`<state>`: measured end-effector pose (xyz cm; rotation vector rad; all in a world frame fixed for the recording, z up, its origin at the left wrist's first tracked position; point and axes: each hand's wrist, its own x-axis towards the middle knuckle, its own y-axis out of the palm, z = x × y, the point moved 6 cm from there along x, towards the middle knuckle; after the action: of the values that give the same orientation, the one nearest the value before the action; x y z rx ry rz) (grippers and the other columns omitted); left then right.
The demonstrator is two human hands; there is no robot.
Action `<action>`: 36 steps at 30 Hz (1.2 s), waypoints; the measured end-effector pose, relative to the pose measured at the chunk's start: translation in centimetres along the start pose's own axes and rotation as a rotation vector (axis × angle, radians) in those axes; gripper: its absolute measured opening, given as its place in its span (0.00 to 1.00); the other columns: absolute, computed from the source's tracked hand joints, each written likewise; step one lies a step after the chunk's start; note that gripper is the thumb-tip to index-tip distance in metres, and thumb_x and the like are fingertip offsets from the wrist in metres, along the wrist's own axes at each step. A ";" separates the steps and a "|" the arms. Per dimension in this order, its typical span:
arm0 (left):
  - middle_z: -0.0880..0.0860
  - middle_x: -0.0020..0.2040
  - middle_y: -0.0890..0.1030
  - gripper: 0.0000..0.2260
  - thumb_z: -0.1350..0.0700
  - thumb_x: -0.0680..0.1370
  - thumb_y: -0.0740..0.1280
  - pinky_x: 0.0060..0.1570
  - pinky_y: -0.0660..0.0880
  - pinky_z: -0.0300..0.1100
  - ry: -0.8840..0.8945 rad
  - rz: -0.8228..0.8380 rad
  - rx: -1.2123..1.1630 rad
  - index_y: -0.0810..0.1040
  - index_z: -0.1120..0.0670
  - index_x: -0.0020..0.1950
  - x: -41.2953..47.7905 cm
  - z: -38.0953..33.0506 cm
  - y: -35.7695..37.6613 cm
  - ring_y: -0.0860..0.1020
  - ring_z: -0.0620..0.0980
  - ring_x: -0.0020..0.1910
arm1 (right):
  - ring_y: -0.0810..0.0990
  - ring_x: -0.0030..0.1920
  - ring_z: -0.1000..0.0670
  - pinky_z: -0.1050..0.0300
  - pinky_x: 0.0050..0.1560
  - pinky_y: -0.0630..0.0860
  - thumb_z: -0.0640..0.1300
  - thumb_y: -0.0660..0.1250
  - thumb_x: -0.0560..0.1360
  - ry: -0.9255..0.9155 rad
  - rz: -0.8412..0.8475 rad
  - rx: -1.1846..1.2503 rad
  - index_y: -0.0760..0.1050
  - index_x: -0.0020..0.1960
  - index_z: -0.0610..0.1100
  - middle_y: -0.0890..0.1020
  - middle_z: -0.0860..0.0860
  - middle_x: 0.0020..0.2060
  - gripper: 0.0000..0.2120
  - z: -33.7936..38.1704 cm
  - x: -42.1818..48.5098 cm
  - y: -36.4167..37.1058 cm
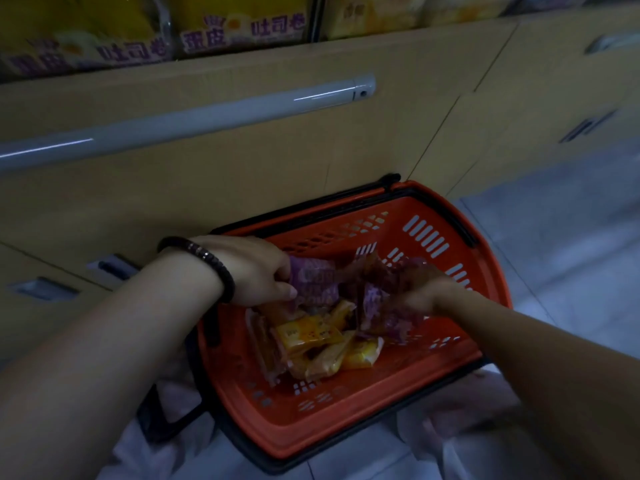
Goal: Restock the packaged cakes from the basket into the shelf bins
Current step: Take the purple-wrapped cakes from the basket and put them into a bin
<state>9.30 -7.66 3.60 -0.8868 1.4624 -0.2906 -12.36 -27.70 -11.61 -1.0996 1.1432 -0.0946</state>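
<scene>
Down on floor by cabinet: progress: early to mid, judged; plenty of stock sits in the basket, nothing on its way to the bins yet.
cabinet [242, 161]: largest; smooth tan laminate fronts, long pale round handle bar, flat panels with thin seams.
shelf bins [166, 32]: top edge, above cabinet; glossy yellow and purple bags already there, fill level unclear.
basket [346, 420]: orange hard plastic, slotted walls, black rim and handles, rounded corners; rests between the knees, against the cabinet.
yellow cakes [311, 336]: crinkly shiny wrappers, flat pillow shapes, loose pile on basket bottom; left to shelve.
purple cakes [313, 284]: film wrappers, printed, bunched higher up in basket.
left hand [256, 271]: fingers clamped on a purple pack; dark beaded bracelet [207, 259] on wrist.
right hand [420, 289]: motion-blurred, among purple wrappers; closed or not, cannot tell.
remaining: both colours, judged.
</scene>
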 end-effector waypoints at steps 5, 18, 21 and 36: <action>0.46 0.66 0.79 0.20 0.36 0.83 0.62 0.65 0.75 0.45 -0.013 0.007 0.001 0.76 0.42 0.71 -0.2 0.0 0.5 0.77 0.49 0.65 | 0.64 0.77 0.35 0.46 0.73 0.68 0.83 0.63 0.63 0.054 0.042 -0.005 0.66 0.79 0.53 0.69 0.41 0.77 0.53 4.0 -1.4 2.0; 0.50 0.68 0.79 0.21 0.36 0.84 0.61 0.66 0.74 0.45 -0.034 -0.047 0.004 0.77 0.45 0.71 0.1 1.8 -0.6 0.77 0.52 0.66 | 0.71 0.68 0.31 0.38 0.61 0.79 0.68 0.65 0.72 0.219 -0.003 -0.116 0.65 0.77 0.52 0.60 0.33 0.70 0.38 6.6 0.4 4.6; 0.50 0.68 0.78 0.21 0.36 0.84 0.61 0.66 0.74 0.46 -0.025 -0.049 -0.012 0.77 0.45 0.71 -0.2 1.8 -0.9 0.77 0.52 0.66 | 0.76 0.67 0.40 0.49 0.64 0.79 0.63 0.69 0.72 0.176 0.012 -0.070 0.73 0.72 0.46 0.65 0.37 0.73 0.35 5.9 -0.3 2.5; 0.47 0.73 0.76 0.26 0.34 0.83 0.61 0.61 0.72 0.41 0.044 -0.047 -0.119 0.71 0.45 0.77 -1.9 0.2 -0.7 0.76 0.49 0.66 | 0.76 0.40 0.46 0.55 0.36 0.67 0.53 0.74 0.74 -0.110 -0.193 0.138 0.72 0.32 0.46 0.76 0.51 0.31 0.18 3.3 -8.5 -7.8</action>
<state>9.45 -6.79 5.43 -1.0174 1.5127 -0.2618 -10.39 -24.72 -0.15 -1.0767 0.9175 -0.2575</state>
